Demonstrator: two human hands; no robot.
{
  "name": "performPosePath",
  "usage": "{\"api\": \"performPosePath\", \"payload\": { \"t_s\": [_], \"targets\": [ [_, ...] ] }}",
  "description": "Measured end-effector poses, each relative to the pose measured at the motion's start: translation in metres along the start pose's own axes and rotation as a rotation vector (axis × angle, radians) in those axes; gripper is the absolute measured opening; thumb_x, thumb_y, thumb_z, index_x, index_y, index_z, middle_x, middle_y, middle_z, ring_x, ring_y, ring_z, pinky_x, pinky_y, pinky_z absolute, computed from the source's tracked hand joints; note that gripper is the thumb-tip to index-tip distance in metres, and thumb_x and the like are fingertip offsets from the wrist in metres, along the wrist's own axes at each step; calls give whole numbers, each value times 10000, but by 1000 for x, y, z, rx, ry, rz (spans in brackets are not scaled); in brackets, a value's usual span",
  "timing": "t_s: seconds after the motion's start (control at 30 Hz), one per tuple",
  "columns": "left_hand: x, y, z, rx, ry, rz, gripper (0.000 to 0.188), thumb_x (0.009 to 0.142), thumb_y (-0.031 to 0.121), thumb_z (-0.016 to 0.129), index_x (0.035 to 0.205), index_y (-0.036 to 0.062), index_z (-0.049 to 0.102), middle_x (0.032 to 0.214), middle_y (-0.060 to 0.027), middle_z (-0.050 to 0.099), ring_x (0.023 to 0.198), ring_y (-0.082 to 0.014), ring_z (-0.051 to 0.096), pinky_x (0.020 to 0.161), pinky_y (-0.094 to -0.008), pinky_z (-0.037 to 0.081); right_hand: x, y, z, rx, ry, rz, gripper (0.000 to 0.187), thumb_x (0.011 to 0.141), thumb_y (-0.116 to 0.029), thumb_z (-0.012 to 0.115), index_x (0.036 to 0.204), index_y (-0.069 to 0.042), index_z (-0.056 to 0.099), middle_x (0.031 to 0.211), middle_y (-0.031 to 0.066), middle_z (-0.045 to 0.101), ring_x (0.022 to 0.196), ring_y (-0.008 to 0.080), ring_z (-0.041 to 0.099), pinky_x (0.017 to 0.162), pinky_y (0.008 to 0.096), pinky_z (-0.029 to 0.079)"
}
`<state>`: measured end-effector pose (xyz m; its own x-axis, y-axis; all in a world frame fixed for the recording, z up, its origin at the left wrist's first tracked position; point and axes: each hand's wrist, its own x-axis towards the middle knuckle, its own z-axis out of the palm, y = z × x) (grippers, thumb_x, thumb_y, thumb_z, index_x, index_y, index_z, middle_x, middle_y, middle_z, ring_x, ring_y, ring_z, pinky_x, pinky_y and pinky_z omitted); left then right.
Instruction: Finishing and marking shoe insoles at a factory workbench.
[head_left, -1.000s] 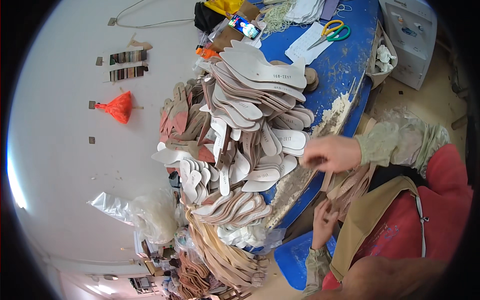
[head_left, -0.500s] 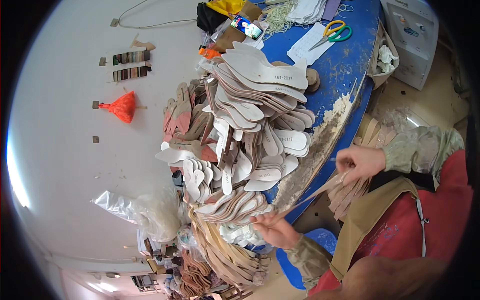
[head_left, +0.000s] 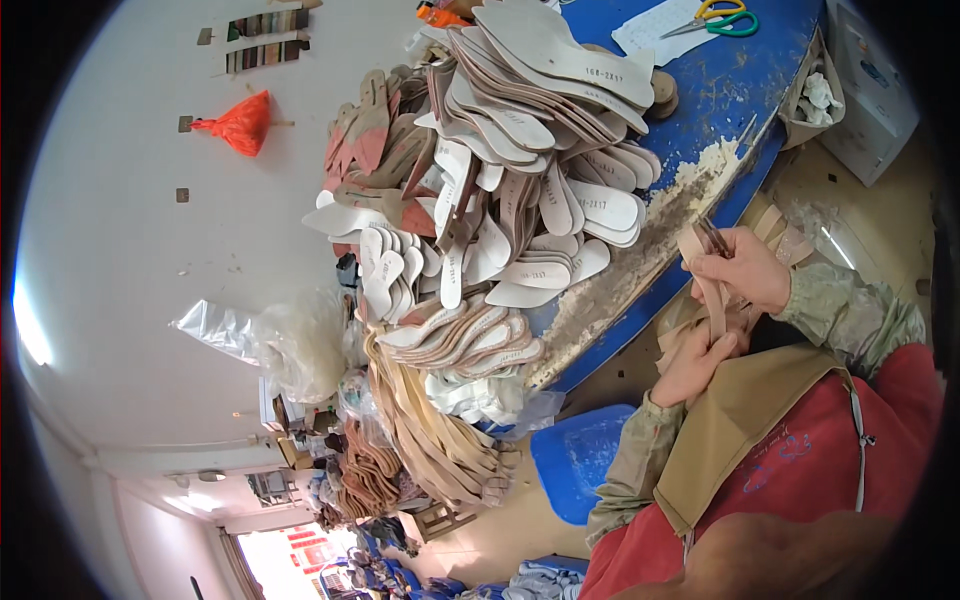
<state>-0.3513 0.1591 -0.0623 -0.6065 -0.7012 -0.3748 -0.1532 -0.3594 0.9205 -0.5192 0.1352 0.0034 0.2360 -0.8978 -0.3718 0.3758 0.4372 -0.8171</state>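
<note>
1. Tan strip [head_left: 713, 303]: three o'clock in view, looped between the hands.
2. Right hand [head_left: 748, 270]: at its one o'clock, clamped on it.
3. Left hand [head_left: 695, 366]: six o'clock, pinching its lower end.
4. Insole pile [head_left: 500, 120]: ten o'clock.
5. Blue basin [head_left: 578, 465]: seven o'clock.

Shoe workshop with insole stacks [head_left: 500, 125]

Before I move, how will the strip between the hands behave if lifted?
The strip should be floppy: it curves over near the right hand. It's probably light, looking thin and narrow. Its end beyond the left hand isn't clear.
</note>
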Motion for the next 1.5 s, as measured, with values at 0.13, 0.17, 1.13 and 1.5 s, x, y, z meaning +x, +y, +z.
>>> {"api": "performPosePath", "payload": {
  "t_s": [0.13, 0.17, 1.13, 1.5],
  "targets": [
    [13, -1, -23, -240, 148, 46, 299, 970, 191, 386, 1144, -6, 529, 807, -86, 592, 670, -122, 516, 618, -220, 408, 8, -1, 1, -164, -205, -50, 59, 803, -59, 606, 791, -1, 605, 734, 36, 621, 522, 76, 480, 535, 189, 429],
    [14, 15, -23, -419, 196, 89, 297, 970, 168, 378, 1178, -2, 503, 834, -87, 589, 693, -120, 516, 647, -222, 409, 10, 4, -3, -293, -290, -29, 54, 801, -55, 602, 790, -1, 603, 719, 31, 610, 522, 77, 470, 531, 189, 420],
    [48, 281, -72, 1107, 719, 855, 333, 769, -3, 585, 1101, 20, 587, 997, -110, 590, 884, -231, 553, 789, -309, 447, 38, -71, -54, -20, 100, -523, 56, 805, 1, 535, 839, -10, 578, 673, -13, 517, 576, 66, 424, 537, 186, 365],
    [265, 361, -65, 2303, 469, 824, 304, 675, 85, 660, 960, 37, 563, 1038, -139, 506, 945, -302, 478, 831, -404, 377, 106, -132, -159, -118, 111, -645, 79, 863, -57, 527, 884, -12, 587, 692, 11, 518, 576, 63, 452, 527, 177, 378]
  ]
}}
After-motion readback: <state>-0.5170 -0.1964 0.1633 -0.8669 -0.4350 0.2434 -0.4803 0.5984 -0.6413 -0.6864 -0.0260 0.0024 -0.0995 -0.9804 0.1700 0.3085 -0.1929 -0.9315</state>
